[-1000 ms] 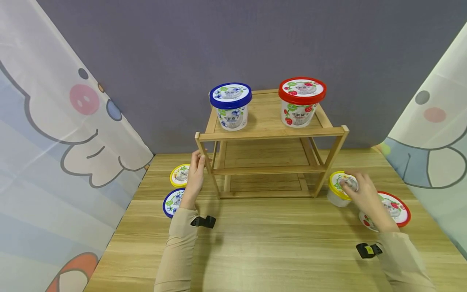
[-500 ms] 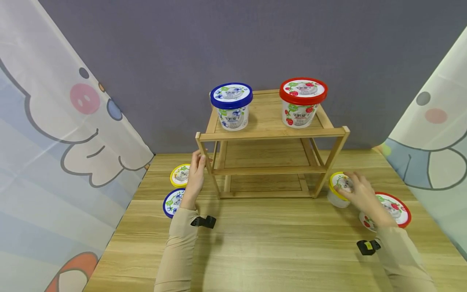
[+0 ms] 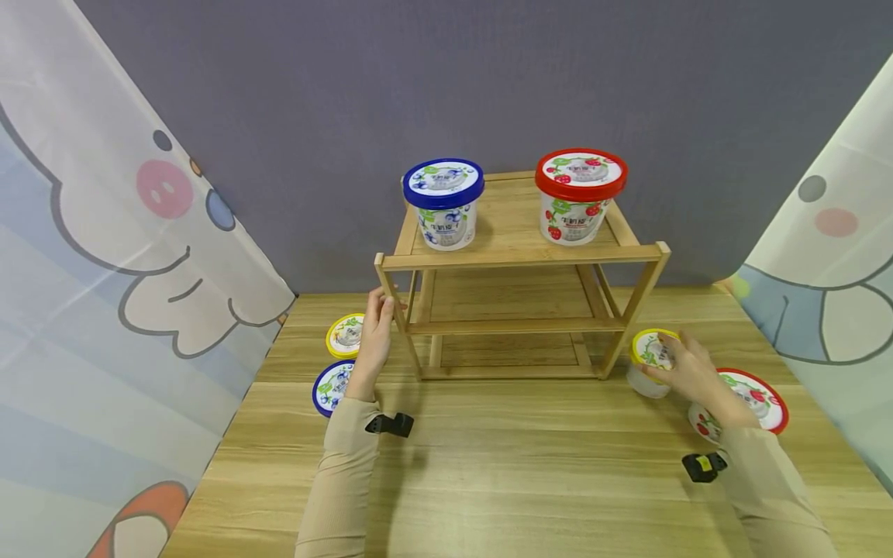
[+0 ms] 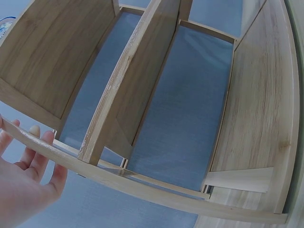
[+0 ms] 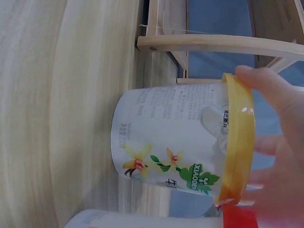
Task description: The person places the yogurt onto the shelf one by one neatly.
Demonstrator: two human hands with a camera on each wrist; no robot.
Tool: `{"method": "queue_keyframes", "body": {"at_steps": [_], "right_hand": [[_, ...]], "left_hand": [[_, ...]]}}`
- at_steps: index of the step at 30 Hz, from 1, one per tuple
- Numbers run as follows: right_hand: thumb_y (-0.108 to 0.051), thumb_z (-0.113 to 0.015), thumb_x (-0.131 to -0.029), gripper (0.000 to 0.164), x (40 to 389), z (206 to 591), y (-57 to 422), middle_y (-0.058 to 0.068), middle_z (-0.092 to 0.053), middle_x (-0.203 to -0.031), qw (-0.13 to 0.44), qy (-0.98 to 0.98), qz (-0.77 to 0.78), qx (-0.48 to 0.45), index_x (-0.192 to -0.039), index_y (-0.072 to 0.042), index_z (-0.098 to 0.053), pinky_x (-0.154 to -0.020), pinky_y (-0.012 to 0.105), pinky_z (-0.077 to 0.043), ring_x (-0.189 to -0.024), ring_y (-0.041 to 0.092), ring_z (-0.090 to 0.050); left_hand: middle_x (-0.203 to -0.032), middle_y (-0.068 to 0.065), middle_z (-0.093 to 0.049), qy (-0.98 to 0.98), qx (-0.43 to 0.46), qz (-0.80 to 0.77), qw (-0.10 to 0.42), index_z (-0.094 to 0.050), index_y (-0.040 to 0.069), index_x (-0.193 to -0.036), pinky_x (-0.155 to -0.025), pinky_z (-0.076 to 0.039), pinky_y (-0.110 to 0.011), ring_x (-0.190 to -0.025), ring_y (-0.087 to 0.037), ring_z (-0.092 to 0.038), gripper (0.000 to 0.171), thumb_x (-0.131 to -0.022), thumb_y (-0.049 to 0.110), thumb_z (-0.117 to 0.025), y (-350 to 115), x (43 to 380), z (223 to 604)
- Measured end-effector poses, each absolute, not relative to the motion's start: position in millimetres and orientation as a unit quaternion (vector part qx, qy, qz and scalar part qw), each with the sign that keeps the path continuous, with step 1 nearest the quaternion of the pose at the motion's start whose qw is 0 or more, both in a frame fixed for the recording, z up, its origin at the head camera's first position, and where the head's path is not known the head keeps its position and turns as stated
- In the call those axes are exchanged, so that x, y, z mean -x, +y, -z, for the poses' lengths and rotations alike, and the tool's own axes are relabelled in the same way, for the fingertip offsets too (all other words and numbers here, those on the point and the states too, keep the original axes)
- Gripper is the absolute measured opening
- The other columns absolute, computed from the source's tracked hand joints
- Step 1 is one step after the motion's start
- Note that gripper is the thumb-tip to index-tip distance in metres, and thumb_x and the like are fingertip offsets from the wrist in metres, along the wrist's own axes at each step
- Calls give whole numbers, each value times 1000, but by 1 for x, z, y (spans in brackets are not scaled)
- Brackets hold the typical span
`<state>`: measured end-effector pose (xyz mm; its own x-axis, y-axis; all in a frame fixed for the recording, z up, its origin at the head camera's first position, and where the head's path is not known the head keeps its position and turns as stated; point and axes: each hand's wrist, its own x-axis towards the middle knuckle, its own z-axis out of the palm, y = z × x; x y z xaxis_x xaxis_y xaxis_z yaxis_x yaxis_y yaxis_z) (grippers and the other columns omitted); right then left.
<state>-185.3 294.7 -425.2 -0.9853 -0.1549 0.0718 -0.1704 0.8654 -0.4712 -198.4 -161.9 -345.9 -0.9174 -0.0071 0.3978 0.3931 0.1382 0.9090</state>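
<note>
My left hand (image 3: 373, 337) holds the left front post of a three-tier wooden rack (image 3: 516, 257), its fingers around the post in the left wrist view. At the rack's right side, my right hand (image 3: 698, 380) spans the yellow lid of a white tub (image 5: 171, 137). In the right wrist view the thumb lies at the lid's near rack side and the other fingers reach behind the lid. That tub is upright on the table, printed with yellow flowers. A tub with a blue lid (image 3: 443, 190) and one with a red lid (image 3: 579, 186) stand on the top shelf.
Right beside the right forearm sits another red-lidded tub (image 3: 756, 399), partly covered by the wrist. Left of the rack are a second yellow-lidded tub (image 3: 345, 335) and a blue-lidded tub (image 3: 331, 387), both partly behind the left arm. Patterned curtains (image 3: 167, 248) flank the wooden table (image 3: 516, 465).
The right hand has shifted slightly and its thumb has moved from over the yellow lid to the lid's front edge. The left hand keeps its place on the rack.
</note>
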Motion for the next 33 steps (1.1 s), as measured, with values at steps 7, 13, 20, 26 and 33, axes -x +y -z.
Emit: {"method": "queue_keyframes", "body": {"at_steps": [7, 13, 20, 26, 33], "right_hand": [[-41, -58, -82, 77, 185, 425, 287, 49, -26, -114, 36, -972, -219, -74, -117, 25, -35, -83, 67, -15, -104, 60, -22], [-47, -55, -83, 82, 183, 425, 276, 50, -30, -100, 44, -981, -185, -28, -116, 26, -36, -74, 63, -25, -93, 61, -28], [-50, -54, -82, 83, 181, 428, 263, 48, -29, -93, 72, -985, -152, 29, -114, 25, -38, -61, 60, -33, -87, 61, -32], [-48, -56, -81, 81, 181, 429, 254, 45, -30, -92, 69, -985, -138, 83, -113, 24, -37, -64, 59, -33, -89, 58, -33], [-57, -43, -84, 91, 183, 430, 246, 51, -24, -104, 14, -988, -99, 121, -121, 25, -28, -61, 59, -37, -95, 60, -30]], "left_hand": [[-100, -34, -41, -738, 132, 644, 149, -34, -9, -120, -90, -30, -44, -101, -44, -43, 27, -97, 4, -26, -162, 198, 346], [-100, -34, -42, -738, 132, 644, 150, -34, -9, -119, -90, -31, -44, -100, -43, -43, 27, -97, 5, -26, -162, 198, 346], [-100, -34, -42, -737, 133, 645, 151, -33, -9, -119, -89, -31, -45, -98, -42, -43, 27, -97, 5, -26, -162, 198, 347], [-99, -34, -41, -738, 135, 643, 153, -33, -10, -119, -90, -31, -46, -99, -43, -43, 27, -97, 4, -25, -162, 198, 347], [-100, -36, -40, -739, 136, 642, 154, -32, -11, -119, -89, -32, -44, -99, -44, -43, 28, -97, 5, -25, -162, 200, 349]]}}
